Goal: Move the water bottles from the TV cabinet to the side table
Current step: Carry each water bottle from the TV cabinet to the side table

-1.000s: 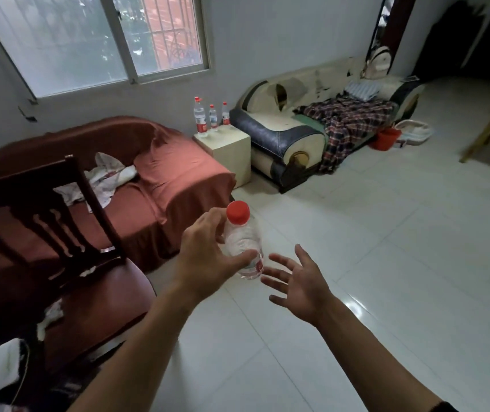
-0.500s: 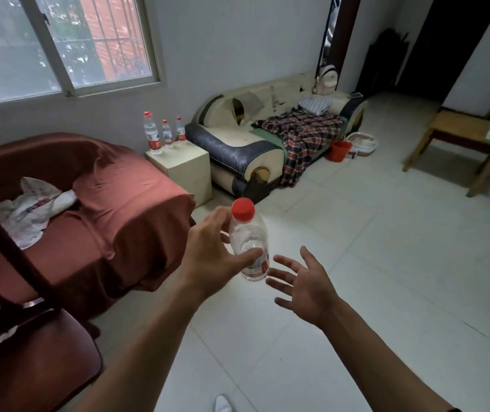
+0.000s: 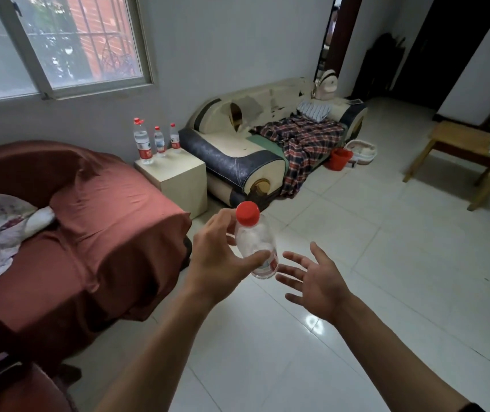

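Bottle [image 3: 256, 244] gripped only by left hand [image 3: 219, 257], right hand [image 3: 315, 275] spread empty; loose grip risked a drop before side table [image 3: 178, 173].

The left hand [image 3: 218, 257] is gripping a clear water bottle [image 3: 256, 243] with a red cap, holding it upright over the pale tiled floor [image 3: 386, 278], thumb curled across its front. The right hand [image 3: 312, 278] is hovering just beside the bottle with its fingers spread and relaxed, holding nothing. Beyond the held bottle, a cream side table [image 3: 178, 176] is standing against the wall, bearing three red-capped bottles [image 3: 157, 141] in a row along its back edge. A sofa under a rust-red cover [image 3: 98, 233] is sitting to the left of the side table, and a cream-and-blue sofa [image 3: 238, 156] with a plaid blanket to its right.
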`<action>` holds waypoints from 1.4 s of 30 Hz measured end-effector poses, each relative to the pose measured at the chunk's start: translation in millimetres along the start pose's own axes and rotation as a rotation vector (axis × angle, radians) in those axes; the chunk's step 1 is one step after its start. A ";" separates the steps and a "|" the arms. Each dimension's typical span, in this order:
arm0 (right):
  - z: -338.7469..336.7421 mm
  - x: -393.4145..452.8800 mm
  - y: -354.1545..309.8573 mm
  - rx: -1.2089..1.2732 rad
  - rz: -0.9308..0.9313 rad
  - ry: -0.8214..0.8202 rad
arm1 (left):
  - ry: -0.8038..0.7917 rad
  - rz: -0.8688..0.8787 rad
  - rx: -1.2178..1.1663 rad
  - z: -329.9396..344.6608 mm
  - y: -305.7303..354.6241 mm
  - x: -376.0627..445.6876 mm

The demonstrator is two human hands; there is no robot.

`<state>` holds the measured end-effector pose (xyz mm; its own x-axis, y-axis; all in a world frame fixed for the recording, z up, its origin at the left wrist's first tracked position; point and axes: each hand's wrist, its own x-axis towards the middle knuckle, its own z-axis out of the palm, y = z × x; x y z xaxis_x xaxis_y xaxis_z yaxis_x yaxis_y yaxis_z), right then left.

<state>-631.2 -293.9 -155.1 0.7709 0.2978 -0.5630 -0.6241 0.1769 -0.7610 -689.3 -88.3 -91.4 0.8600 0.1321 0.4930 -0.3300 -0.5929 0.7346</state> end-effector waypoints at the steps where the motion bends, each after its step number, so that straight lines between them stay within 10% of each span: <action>1: 1.7 8.9 -3.9 0.006 0.009 0.000 | 0.006 -0.013 -0.010 1.2 -7.9 7.8; 42: -2.8 465.2 -323.4 -0.058 0.087 -0.118 | 0.176 -0.148 -0.038 175.0 -231.2 458.0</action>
<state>-70.3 -215.3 -171.8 0.6916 0.4186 -0.5886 -0.6771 0.0917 -0.7302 -150.9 -29.7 -117.1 0.8201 0.3538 0.4497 -0.2226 -0.5267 0.8204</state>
